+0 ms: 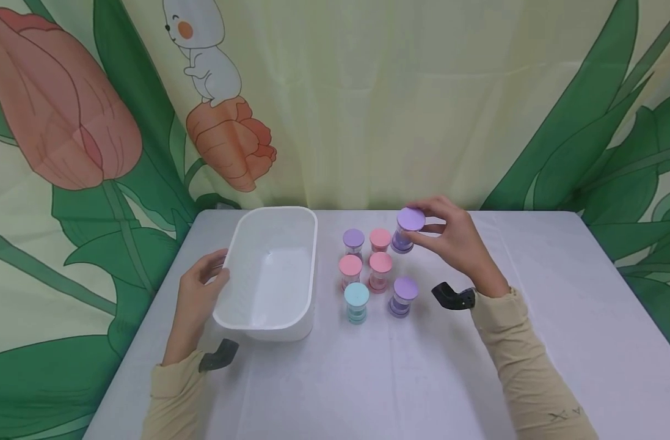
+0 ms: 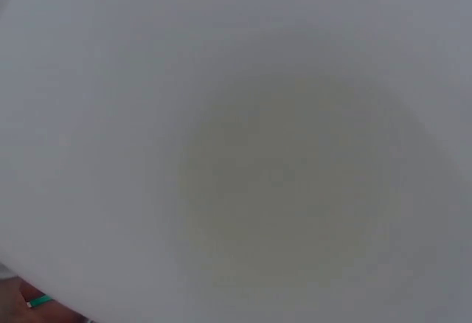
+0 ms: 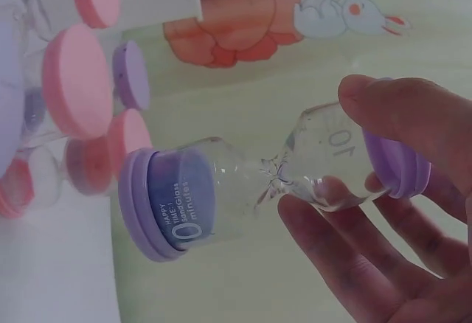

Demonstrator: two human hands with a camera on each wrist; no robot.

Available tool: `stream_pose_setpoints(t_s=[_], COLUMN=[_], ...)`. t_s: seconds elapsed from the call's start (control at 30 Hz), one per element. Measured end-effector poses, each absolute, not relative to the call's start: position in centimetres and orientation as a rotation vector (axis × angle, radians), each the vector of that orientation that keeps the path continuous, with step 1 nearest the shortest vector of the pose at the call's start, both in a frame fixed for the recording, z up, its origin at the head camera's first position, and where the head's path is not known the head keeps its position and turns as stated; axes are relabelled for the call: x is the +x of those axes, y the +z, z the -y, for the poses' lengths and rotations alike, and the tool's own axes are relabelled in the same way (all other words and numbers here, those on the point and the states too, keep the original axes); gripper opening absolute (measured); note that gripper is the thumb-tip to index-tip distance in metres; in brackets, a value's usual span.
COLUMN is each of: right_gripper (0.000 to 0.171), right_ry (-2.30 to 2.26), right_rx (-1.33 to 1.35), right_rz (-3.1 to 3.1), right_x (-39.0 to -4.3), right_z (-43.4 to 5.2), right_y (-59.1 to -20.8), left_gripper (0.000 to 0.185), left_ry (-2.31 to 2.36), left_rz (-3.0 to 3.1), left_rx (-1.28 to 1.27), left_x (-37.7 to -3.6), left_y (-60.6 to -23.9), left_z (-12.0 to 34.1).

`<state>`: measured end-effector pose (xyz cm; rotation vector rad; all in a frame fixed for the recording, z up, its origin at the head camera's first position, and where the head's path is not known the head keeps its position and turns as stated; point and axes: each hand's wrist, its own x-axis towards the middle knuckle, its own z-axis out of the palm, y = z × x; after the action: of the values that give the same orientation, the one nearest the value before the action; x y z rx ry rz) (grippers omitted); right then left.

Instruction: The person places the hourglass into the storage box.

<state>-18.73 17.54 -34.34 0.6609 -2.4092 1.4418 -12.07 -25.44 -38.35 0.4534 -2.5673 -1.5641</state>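
Right wrist view: the right hand is pinching a light, fragile purple-capped glass sand timer by its cap; the left hand is gripping the white plastic tub at nine o'clock.

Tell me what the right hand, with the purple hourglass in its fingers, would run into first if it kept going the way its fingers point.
The right hand points left, holding the purple hourglass. Going straight on, that hourglass would probably meet the rear pink hourglass first, then the white bin further left. It may be lifted enough to pass over; depth is unclear.
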Motion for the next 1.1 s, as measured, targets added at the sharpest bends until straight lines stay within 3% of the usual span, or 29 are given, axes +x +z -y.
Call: stream_pose_setpoints(t_s=[1.1], right_gripper=[0.049], right_ry=[1.630], right_rx=[0.812], right_rz=[2.290], right_x=[-21.0], right_z=[-10.8], right_y=[-31.9], left_gripper=[0.043], left_ry=[-1.642], left_rz=[2.529], left_rx=[0.426], left_x=[-12.0], left_y=[-38.6], left_z=[25.5])
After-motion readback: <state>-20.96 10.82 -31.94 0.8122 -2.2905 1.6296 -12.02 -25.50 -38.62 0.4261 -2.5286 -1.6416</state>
